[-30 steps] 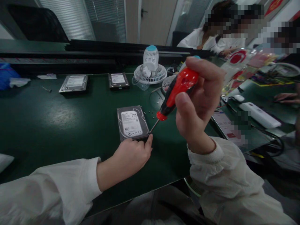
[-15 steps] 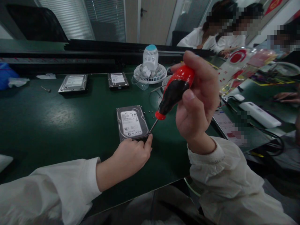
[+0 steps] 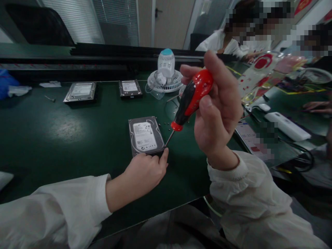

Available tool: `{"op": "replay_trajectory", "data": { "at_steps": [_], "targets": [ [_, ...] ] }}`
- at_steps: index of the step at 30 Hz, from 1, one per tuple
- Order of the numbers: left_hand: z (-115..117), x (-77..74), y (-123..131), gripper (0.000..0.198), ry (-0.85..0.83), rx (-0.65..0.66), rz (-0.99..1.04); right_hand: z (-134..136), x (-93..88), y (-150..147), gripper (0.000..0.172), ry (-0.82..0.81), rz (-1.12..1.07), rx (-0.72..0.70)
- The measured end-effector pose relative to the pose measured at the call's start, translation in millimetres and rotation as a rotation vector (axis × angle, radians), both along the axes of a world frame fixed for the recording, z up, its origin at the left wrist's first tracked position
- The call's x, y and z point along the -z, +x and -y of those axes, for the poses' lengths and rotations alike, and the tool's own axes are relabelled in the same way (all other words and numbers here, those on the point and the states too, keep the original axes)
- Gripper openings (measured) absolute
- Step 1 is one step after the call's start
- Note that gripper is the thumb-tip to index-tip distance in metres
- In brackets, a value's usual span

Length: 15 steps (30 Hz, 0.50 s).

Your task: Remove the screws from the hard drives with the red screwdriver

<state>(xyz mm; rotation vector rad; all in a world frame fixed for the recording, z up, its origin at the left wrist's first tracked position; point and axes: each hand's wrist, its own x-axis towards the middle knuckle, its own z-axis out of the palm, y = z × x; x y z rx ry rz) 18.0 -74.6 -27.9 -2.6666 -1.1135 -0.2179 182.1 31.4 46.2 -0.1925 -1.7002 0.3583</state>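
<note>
Your left hand lies against the lower edge of the grey rectangular metal hard drive at the frame's centre, how tightly I cannot tell, while your right hand holds the red-and-black plastic-handled screwdriver, its tip at the drive's lower right corner. Best press straight along the shaft, guarding the nearby finger. Across the dark green tabletop, a silver metal drive lies upper left and a white plastic fan upper centre, before a pale wooden door.
</note>
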Motion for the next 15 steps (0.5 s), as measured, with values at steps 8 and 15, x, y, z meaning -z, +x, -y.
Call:
{"op": "replay_trajectory", "data": {
  "at_steps": [8, 15],
  "targets": [
    [0.6, -1.4, 0.5, 0.045, 0.003, 0.000, -0.006, 4.9, -0.9, -0.6, 0.041, 0.009, -0.047, 0.124],
    [0.4, 0.1, 0.5, 0.046, -0.019, -0.009, -0.001, 1.6, 0.0, -0.1, 0.046, 0.031, -0.041, 0.030]
  ]
}}
